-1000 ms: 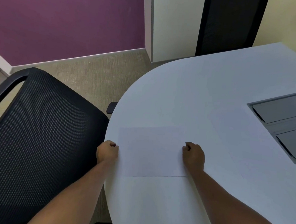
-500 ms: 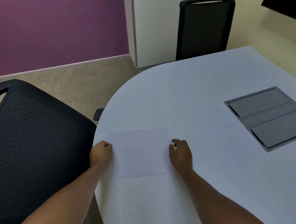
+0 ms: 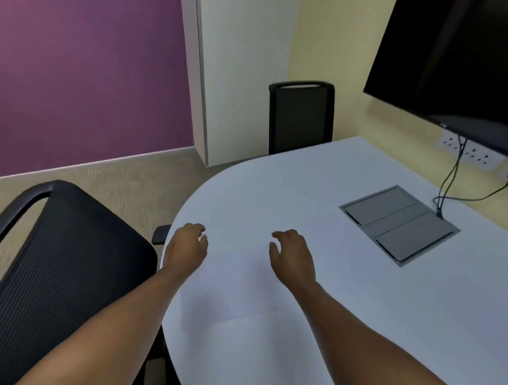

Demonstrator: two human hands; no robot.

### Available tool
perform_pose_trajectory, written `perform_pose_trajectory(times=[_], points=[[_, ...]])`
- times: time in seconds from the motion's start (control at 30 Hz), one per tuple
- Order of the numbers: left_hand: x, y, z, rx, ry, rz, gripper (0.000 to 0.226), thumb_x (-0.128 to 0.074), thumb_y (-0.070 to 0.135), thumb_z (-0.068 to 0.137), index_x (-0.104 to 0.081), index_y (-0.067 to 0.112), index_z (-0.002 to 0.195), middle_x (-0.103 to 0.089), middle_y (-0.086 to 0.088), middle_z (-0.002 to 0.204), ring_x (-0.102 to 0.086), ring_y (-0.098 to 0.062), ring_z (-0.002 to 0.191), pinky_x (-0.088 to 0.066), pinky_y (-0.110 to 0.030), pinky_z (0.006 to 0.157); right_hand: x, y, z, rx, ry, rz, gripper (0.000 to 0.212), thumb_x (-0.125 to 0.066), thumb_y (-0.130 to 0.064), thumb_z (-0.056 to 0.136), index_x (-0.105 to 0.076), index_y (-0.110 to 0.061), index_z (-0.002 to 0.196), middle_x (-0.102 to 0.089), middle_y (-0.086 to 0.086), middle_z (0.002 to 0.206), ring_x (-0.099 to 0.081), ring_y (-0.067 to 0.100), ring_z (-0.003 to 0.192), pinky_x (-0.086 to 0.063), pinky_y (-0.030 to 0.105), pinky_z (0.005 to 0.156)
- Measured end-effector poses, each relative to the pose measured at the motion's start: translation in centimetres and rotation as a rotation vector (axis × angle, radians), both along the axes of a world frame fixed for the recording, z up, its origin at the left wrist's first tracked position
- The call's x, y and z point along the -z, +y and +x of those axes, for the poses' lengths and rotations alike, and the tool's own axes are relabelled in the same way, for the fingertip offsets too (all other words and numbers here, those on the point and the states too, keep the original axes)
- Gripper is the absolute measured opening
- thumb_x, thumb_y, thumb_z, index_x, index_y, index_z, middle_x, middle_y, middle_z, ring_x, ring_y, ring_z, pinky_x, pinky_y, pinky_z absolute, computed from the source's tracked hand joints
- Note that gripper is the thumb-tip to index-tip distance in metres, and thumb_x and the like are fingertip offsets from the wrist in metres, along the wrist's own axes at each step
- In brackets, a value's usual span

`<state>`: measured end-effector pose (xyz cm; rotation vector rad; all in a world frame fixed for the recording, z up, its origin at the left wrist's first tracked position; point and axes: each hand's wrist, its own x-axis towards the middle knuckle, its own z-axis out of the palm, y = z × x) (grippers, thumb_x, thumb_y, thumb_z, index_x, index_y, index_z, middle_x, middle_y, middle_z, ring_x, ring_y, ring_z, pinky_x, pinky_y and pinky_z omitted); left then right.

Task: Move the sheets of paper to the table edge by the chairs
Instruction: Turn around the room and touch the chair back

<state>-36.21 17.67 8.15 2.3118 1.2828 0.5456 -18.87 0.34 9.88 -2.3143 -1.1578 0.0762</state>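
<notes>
White paper point(image 3: 236, 282) lies flat at the rounded edge of the table point(image 3: 342, 329) beside the near chair point(image 3: 51, 270), and we see our left hand point(image 3: 186, 249) and right hand point(image 3: 292, 257) above it, fingers loosely spread, holding nothing.

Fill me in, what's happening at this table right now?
A person stands at the rounded end of a white table, next to a black mesh chair. A sheet of paper lies flat near the table edge by that chair. The left hand and right hand are at its far corners, fingers loosely open, gripping nothing. A second chair stands at the far side.
</notes>
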Motion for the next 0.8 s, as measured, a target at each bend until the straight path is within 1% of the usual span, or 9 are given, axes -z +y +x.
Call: perform_pose_trajectory(times=[0.17, 0.3, 0.37, 0.47, 0.5, 0.53, 0.57, 0.63, 0.8], points=[[-4.8, -2.2, -1.7, 0.083, -0.003, 0.135, 0.035, -0.049, 0.022, 0.096, -0.059, 0.011, 0.128, -0.064, -0.005, 0.123, -0.056, -0.021, 0.116, -0.048, -0.034, 0.089, -4.9, -0.6, -2.0, -0.064, -0.102, 0.051, 0.036, -0.048, -0.029, 0.097, -0.06, -0.016, 0.129, -0.06, 0.007, 0.127, -0.054, 0.026, 0.117, -0.047, 0.039, 0.096], [-9.5, -4.6, -3.7, 0.05, -0.064, 0.198, 0.035, -0.049, 0.025, 0.095, -0.061, 0.011, 0.125, -0.064, -0.004, 0.121, -0.057, -0.024, 0.114, -0.049, -0.037, 0.087, -9.6, -1.7, -4.2, -0.113, -0.17, 0.117, 0.038, -0.048, -0.03, 0.097, -0.059, -0.015, 0.13, -0.059, 0.008, 0.128, -0.054, 0.025, 0.116, -0.047, 0.038, 0.096], [-12.1, -5.9, -4.8, 0.05, -0.075, 0.254, 0.031, -0.049, 0.025, 0.092, -0.064, 0.011, 0.115, -0.064, -0.003, 0.112, -0.058, -0.025, 0.107, -0.05, -0.037, 0.079, -12.0, -2.6, -5.6, -0.133, -0.207, 0.144, 0.039, -0.048, -0.031, 0.097, -0.058, -0.015, 0.131, -0.059, 0.009, 0.129, -0.054, 0.025, 0.116, -0.047, 0.039, 0.096], [-15.7, -8.0, -6.5, 0.03, -0.098, 0.322, 0.016, -0.046, 0.019, 0.089, -0.059, 0.009, 0.087, -0.059, -0.002, 0.092, -0.058, -0.027, 0.092, -0.049, -0.037, 0.065, -15.0, -4.0, -7.7, -0.149, -0.248, 0.186, 0.039, -0.047, -0.031, 0.097, -0.058, -0.015, 0.131, -0.059, 0.008, 0.129, -0.053, 0.025, 0.117, -0.047, 0.04, 0.096], [-16.8, -8.7, -7.1, 0.021, -0.108, 0.343, 0.017, -0.046, 0.018, 0.089, -0.058, 0.008, 0.085, -0.059, -0.003, 0.09, -0.058, -0.027, 0.09, -0.05, -0.039, 0.064, -15.9, -4.5, -8.5, -0.16, -0.261, 0.195, 0.039, -0.047, -0.031, 0.097, -0.058, -0.015, 0.13, -0.059, 0.008, 0.128, -0.053, 0.025, 0.117, -0.048, 0.04, 0.096], [-17.9, -9.3, -7.8, 0.016, -0.104, 0.367, 0.019, -0.046, 0.019, 0.09, -0.062, 0.008, 0.093, -0.06, -0.004, 0.096, -0.057, -0.026, 0.093, -0.051, -0.041, 0.068, -16.8, -4.8, -9.2, -0.171, -0.272, 0.203, 0.039, -0.046, -0.031, 0.097, -0.058, -0.014, 0.13, -0.059, 0.008, 0.128, -0.052, 0.025, 0.117, -0.048, 0.041, 0.096], [-18.9, -9.9, -8.5, 0.019, -0.09, 0.391, 0.024, -0.047, 0.02, 0.092, -0.063, 0.009, 0.106, -0.061, -0.004, 0.104, -0.056, -0.025, 0.099, -0.052, -0.041, 0.074, -17.7, -5.0, -9.9, -0.182, -0.278, 0.211, 0.039, -0.046, -0.031, 0.097, -0.058, -0.013, 0.13, -0.059, 0.008, 0.128, -0.052, 0.025, 0.118, -0.048, 0.042, 0.096], [-20.8, -10.7, -10.1, 0.035, -0.065, 0.436, 0.033, -0.049, 0.023, 0.094, -0.059, 0.012, 0.123, -0.06, -0.003, 0.117, -0.053, -0.023, 0.109, -0.051, -0.04, 0.085, -19.4, -5.2, -11.3, -0.202, -0.297, 0.222, 0.04, -0.046, -0.031, 0.098, -0.057, -0.012, 0.131, -0.058, 0.009, 0.128, -0.052, 0.026, 0.117, -0.048, 0.043, 0.096], [-25.2, -11.1, -13.7, 0.016, -0.059, 0.528, 0.033, -0.048, 0.026, 0.093, -0.059, 0.012, 0.121, -0.061, -0.005, 0.118, -0.053, -0.024, 0.109, -0.05, -0.04, 0.085, -23.5, -5.3, -14.5, -0.234, -0.365, 0.271, 0.04, -0.045, -0.033, 0.098, -0.056, -0.013, 0.131, -0.058, 0.01, 0.126, -0.052, 0.027, 0.116, -0.047, 0.043, 0.094]])
